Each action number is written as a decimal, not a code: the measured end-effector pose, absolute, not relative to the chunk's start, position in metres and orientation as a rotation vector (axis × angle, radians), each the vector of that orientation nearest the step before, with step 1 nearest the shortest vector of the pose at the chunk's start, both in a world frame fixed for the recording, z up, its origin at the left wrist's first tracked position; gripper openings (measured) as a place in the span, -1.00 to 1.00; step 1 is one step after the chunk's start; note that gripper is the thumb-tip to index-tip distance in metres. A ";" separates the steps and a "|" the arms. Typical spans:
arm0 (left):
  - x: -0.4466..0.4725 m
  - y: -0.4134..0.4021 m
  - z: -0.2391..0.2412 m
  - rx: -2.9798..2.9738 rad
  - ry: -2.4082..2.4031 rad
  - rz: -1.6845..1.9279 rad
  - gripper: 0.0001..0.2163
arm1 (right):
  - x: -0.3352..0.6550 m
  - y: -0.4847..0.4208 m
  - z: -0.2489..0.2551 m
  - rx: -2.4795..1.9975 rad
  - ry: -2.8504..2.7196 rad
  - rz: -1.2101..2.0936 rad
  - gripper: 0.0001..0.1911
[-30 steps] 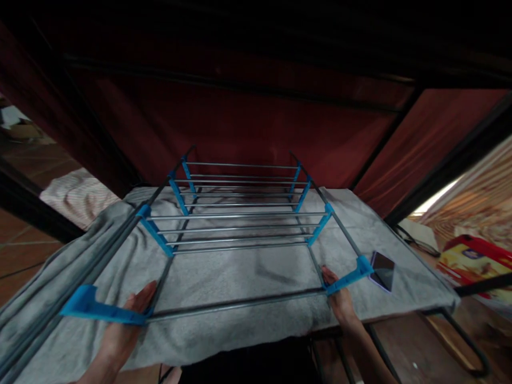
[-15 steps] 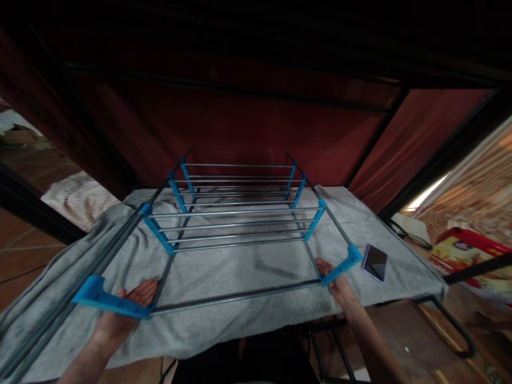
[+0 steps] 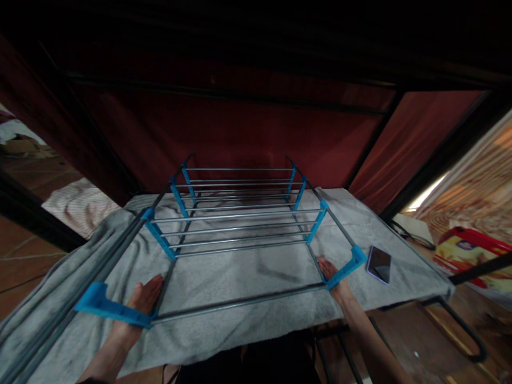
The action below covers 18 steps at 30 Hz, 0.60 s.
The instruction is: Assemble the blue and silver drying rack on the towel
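A shoe-rack-like frame of grey metal tubes [image 3: 240, 304] and blue plastic brackets [image 3: 338, 272] lies on a grey cloth [image 3: 240, 272]. My left hand [image 3: 144, 296] rests palm inward against the outer side of the lower left tube. Its fingers are stretched out, and the near left blue bracket [image 3: 116, 309] crosses over the wrist. On the other side, my right hand [image 3: 330, 272] lies with straight fingers along the lower right tube, its wrist partly hidden behind the near right bracket. Neither hand is wrapped around a tube.
A phone [image 3: 378, 264] lies on the cloth to the right. Long tubes [image 3: 52, 320] run along the left side. A dark red panel with black bars [image 3: 240, 133] stands behind the rack. A red and yellow package [image 3: 472, 250] is at the far right, beyond the table edge.
My left hand has slid slightly forward along the left tube, its fingers pointing further away from me. My right hand stays at the right tube. The view has shifted a little.
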<state>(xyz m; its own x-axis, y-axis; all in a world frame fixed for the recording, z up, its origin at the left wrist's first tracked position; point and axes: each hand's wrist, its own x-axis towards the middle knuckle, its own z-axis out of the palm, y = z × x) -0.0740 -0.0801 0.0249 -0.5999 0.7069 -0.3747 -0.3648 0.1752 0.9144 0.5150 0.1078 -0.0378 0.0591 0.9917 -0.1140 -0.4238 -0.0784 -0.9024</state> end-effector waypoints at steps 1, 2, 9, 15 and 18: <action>-0.074 -0.080 0.025 0.336 1.590 1.559 -0.51 | 0.515 0.108 -0.039 -0.993 -0.778 1.390 -0.76; -0.074 -0.080 0.025 0.334 1.592 1.552 -0.50 | 0.516 0.109 -0.040 -0.998 -0.774 1.383 -0.75; -0.067 -0.078 0.031 0.292 1.618 1.519 -0.57 | 0.518 0.107 -0.047 -1.044 -0.735 1.345 -0.71; -0.058 -0.075 0.036 0.366 1.710 1.479 -0.58 | 0.520 0.105 -0.047 -1.058 -0.742 1.324 -0.70; -0.051 -0.077 0.037 0.395 1.667 1.521 -0.56 | 0.524 0.105 -0.050 -1.074 -0.753 1.326 -0.70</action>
